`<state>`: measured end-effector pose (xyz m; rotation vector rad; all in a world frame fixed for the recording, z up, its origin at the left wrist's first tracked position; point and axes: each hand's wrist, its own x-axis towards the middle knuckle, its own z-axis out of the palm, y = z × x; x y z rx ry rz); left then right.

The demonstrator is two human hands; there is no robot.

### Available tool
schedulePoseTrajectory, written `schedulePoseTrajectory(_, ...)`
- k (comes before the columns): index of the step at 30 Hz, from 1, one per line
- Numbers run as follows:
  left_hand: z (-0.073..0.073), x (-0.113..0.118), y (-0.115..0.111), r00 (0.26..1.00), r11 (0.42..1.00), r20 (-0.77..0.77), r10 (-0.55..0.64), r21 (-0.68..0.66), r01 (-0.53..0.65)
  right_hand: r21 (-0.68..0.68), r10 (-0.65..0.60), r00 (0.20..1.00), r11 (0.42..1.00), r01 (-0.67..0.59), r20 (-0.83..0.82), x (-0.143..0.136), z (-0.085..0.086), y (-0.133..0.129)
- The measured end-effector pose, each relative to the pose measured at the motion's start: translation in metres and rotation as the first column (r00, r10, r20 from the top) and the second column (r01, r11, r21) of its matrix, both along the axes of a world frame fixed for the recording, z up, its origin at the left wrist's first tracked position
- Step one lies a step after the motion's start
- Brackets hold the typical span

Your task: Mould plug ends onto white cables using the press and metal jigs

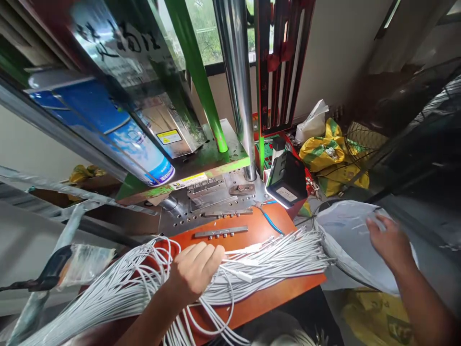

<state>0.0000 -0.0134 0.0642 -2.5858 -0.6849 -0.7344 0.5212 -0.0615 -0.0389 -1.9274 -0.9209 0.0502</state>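
My left hand [197,270] is closed round some white cables near the middle of the orange board [281,295]. Short white connector pieces [240,275] stick out to the right of its fingers. A large bundle of white cables [288,257] lies across the board and runs off to the lower left. My right hand [391,240] is over the open white bag [345,218] at the right, its fingers apart, with nothing seen in it. Two metal strips with small blocks, a nearer one [221,232] and a farther one [228,213], lie behind the cables.
Blue-handled pliers [270,221] lie at the board's back right. Behind stands a machine with a green plate [230,166], a steel column [237,86] and a blue spray can [104,125]. A black box-like device [287,180] and yellow bags [324,154] are farther right.
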Motion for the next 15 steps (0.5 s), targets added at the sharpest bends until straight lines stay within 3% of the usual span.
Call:
schedulePoseTrajectory(2,0.001,0.001,0.001,1.0,1.0,-0.013,-0.01,0.007,0.01,-0.039,0.001,0.998,0.999,0.002,0.067,-0.02,0.006,-0.013)
schedulePoseTrajectory(4,0.004,0.002,0.002,1.0,1.0,-0.025,0.001,-0.005,-0.001,-0.034,0.198,0.98,0.979,-0.199,-0.029,-0.069,0.022,-0.02)
schedulePoseTrajectory(5,0.006,0.003,0.002,0.999,1.0,-0.035,0.011,-0.011,-0.012,-0.018,0.352,0.921,0.933,-0.36,-0.165,-0.099,0.031,-0.021)
schedulePoseTrajectory(7,0.01,0.004,0.002,0.997,0.999,-0.068,0.031,-0.016,-0.032,-0.025,0.612,0.662,0.726,-0.687,-0.433,-0.159,0.049,-0.017)
schedulePoseTrajectory(9,0.014,0.005,0.0,0.994,0.999,-0.104,0.043,-0.018,-0.046,0.091,0.652,0.35,0.542,-0.835,-0.672,-0.207,0.062,-0.008)
schedulePoseTrajectory(10,0.016,0.004,-0.002,0.992,0.998,-0.116,0.05,-0.021,-0.052,0.154,0.629,0.23,0.495,-0.855,-0.742,-0.225,0.066,-0.002)
schedulePoseTrajectory(12,0.018,0.002,-0.006,0.99,0.998,-0.132,0.058,-0.031,-0.063,0.266,0.58,0.063,0.464,-0.845,-0.812,-0.248,0.069,0.007)
schedulePoseTrajectory(15,0.019,-0.001,-0.013,0.988,0.997,-0.139,0.067,-0.039,-0.073,0.363,0.572,-0.024,0.488,-0.794,-0.82,-0.262,0.069,0.015)
